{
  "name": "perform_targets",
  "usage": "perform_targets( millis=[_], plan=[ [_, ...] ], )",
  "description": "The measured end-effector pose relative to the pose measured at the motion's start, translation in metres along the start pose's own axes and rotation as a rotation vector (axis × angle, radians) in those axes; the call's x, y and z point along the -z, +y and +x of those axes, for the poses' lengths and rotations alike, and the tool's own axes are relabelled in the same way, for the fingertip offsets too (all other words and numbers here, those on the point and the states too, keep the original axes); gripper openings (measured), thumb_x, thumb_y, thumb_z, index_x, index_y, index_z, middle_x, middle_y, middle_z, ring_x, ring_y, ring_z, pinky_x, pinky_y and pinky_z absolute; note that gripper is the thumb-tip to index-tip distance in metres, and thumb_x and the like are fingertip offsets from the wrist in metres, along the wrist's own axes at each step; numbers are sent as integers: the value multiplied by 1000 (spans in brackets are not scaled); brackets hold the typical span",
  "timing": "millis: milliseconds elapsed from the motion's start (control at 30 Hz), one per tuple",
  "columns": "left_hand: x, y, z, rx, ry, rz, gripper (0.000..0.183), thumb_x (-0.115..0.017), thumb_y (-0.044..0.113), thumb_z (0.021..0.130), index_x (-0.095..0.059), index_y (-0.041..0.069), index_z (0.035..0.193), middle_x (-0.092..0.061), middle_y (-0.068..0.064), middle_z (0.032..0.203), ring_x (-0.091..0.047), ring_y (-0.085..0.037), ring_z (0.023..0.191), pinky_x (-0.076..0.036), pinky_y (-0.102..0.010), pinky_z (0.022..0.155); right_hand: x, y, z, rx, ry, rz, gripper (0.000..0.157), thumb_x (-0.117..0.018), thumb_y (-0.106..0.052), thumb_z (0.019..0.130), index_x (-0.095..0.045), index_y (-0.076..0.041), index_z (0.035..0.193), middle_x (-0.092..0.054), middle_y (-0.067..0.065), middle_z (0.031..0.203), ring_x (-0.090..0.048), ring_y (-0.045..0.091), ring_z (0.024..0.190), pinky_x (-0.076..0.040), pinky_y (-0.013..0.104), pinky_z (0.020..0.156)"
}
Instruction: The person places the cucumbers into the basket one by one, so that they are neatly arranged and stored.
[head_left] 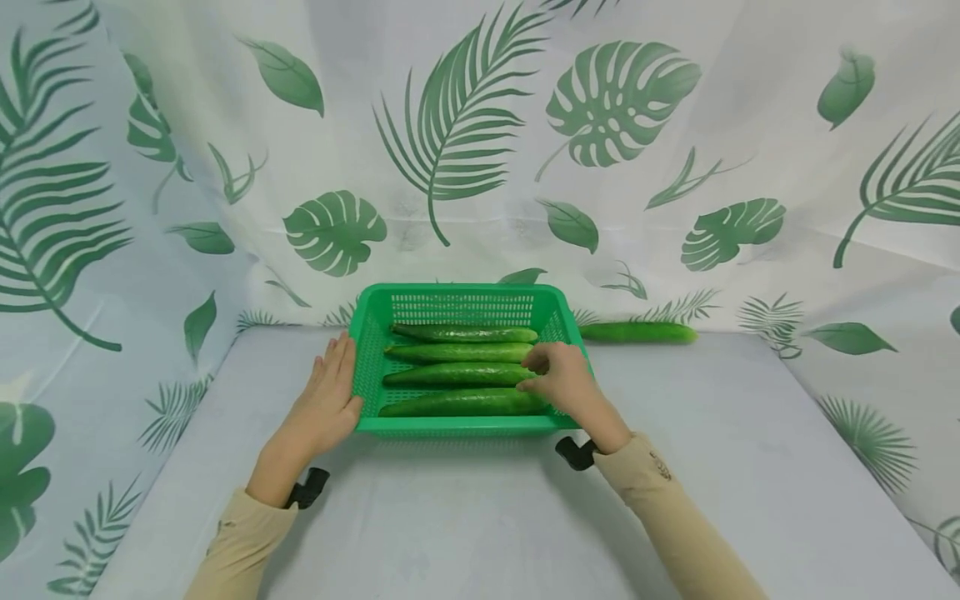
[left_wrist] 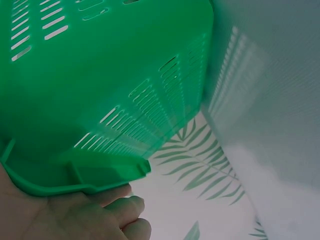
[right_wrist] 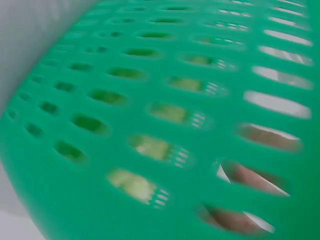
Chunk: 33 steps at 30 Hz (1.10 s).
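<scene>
A green plastic basket [head_left: 465, 423] with slotted walls stands on the table. Inside it, several cucumbers lie side by side, the nearest cucumber [head_left: 461, 403] along the front wall. My left hand [head_left: 322, 408] rests against the basket's left side with straight fingers, the thumb by the front corner. In the left wrist view, the fingers [left_wrist: 120, 212] sit just under the basket rim [left_wrist: 65, 189]. Over the basket's right end reaches my right hand [head_left: 566, 379], thumb and fingers bent and parted close above the cucumber ends. In the right wrist view, the slotted wall [right_wrist: 165, 125] mostly hides that hand.
One more cucumber [head_left: 637, 332] lies outside the basket at the back right, along the foot of a leaf-printed curtain [head_left: 480, 233]. The pale tabletop [head_left: 450, 517] extends in front of the basket and to both sides.
</scene>
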<state>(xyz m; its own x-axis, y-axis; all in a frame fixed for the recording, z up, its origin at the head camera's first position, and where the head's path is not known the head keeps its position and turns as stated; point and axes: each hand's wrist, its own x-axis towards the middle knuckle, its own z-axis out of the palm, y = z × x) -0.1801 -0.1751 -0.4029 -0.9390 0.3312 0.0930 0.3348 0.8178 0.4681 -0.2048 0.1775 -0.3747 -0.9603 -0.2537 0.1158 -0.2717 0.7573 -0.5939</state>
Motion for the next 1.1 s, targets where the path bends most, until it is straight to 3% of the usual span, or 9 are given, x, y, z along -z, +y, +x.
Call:
perform_targets(
  millis=[233, 467, 567, 700, 867, 967, 1100],
  plan=[
    [-1, -2, 1, 0, 3, 3, 75, -39, 6, 94, 2, -9, 155, 9, -23, 163, 9, -38, 149, -1, -58, 119, 36, -13, -15, 27, 37, 73, 25, -79, -8, 82, -73, -2, 106, -70, 13, 102, -65, 36, 98, -55, 42, 81],
    [0, -2, 1, 4, 3, -7, 75, -40, 6, 94, 2, -9, 155, 10, -22, 163, 9, -38, 150, -1, -58, 119, 76, -8, -17, 62, 74, 76, 25, -78, -6, 83, -73, 1, 106, -71, 17, 103, -68, 33, 97, -58, 43, 82],
    [-1, -2, 0, 6, 0, -5, 75, -40, 7, 95, 2, -9, 155, 10, -22, 163, 10, -37, 150, -1, -57, 119, 94, 0, -14, 82, 91, 71, 21, -77, -6, 85, -73, 1, 105, -71, 16, 103, -68, 32, 97, -58, 39, 82],
    [-1, -2, 0, 12, -6, -3, 75, -40, 7, 95, 2, -9, 155, 10, -22, 163, 10, -37, 150, -1, -57, 119, 118, 21, -7, 117, 115, 75, 19, -74, -8, 89, -72, 1, 105, -70, 15, 105, -68, 31, 99, -56, 23, 82],
    [-1, -2, 0, 9, -3, -6, 75, -40, 6, 95, 2, -9, 155, 10, -22, 163, 10, -37, 150, -1, -57, 119, 144, 56, 3, 87, 187, 72, 20, -72, -11, 91, -73, 0, 108, -69, 16, 110, -66, 6, 95, -50, 9, 80],
    [-1, -3, 0, 3, 1, -5, 75, -40, 6, 95, 1, -9, 155, 10, -22, 163, 9, -38, 150, -1, -57, 119, 158, 79, 8, 26, 206, 33, 26, -71, -18, 93, -72, 0, 112, -68, 17, 115, -62, 4, 98, -50, 14, 83],
    [-2, -3, 2, 2, 9, -2, 75, -40, 7, 95, 1, -9, 155, 9, -23, 163, 9, -38, 150, -2, -57, 119, 170, 110, 18, -55, 186, -4, 37, -66, -25, 96, -67, 3, 121, -64, 23, 123, -58, 27, 112, -48, 41, 93]
  ],
)
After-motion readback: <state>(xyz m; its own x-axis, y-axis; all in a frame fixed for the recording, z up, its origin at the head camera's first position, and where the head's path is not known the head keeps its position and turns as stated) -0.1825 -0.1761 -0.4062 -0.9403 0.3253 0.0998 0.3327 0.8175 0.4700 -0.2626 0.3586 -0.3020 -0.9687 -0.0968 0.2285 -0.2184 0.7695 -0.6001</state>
